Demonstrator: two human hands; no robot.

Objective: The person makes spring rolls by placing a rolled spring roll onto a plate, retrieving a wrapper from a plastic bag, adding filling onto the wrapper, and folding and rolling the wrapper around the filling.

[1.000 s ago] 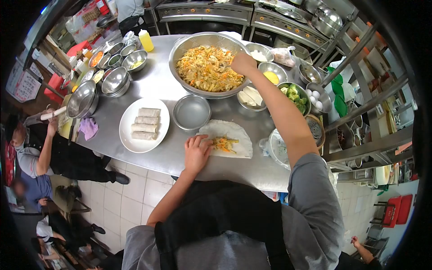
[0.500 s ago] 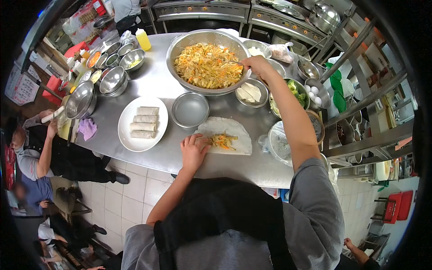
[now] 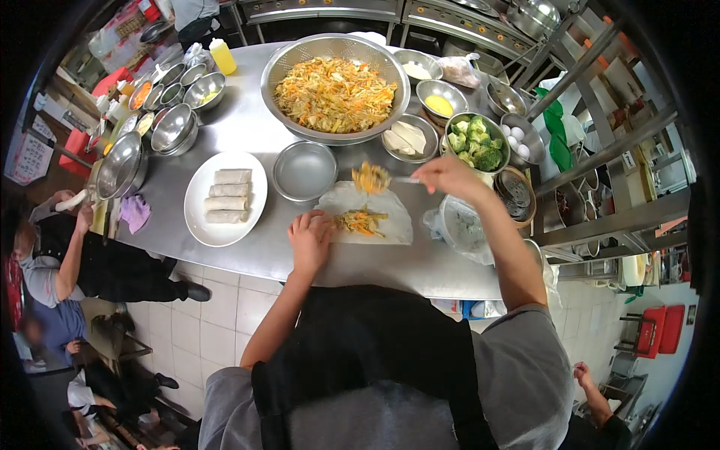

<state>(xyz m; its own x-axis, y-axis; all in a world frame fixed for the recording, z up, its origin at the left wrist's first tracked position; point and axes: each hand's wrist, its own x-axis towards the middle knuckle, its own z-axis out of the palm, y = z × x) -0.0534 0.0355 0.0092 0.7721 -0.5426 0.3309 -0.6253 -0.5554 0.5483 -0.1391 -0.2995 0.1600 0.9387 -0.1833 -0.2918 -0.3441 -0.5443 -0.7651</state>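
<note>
On the steel table lies a thin pale wrapper (image 3: 399, 231) with a small pile of shredded vegetable filling (image 3: 361, 221) on it. My left hand (image 3: 310, 238) rests at the wrapper's left edge, fingers slightly apart and fingertips beside the pile. My right hand (image 3: 452, 178) grips the handle of a spoon (image 3: 405, 179). The spoon's bowl is heaped with more filling (image 3: 371, 178), held over the wrapper's far edge. Behind it stands a large perforated metal bowl (image 3: 276, 120) full of the same shredded mix. A white plate (image 3: 197, 206) at left carries several rolled wrappers (image 3: 228, 190).
A shallow metal bowl (image 3: 305, 172) sits between plate and wrapper. On the right are bowls of white slabs (image 3: 405, 138), broccoli (image 3: 480, 142), yellow liquid (image 3: 440, 104) and eggs (image 3: 516, 141), plus a plastic-covered container (image 3: 463, 225). A co-worker (image 3: 71, 244) stands at the table's left end.
My right hand has come from the large bowl's rim toward me, bringing a spoonful of filling above the wrapper. My left hand stays at the wrapper's left edge. The view has shifted slightly.
</note>
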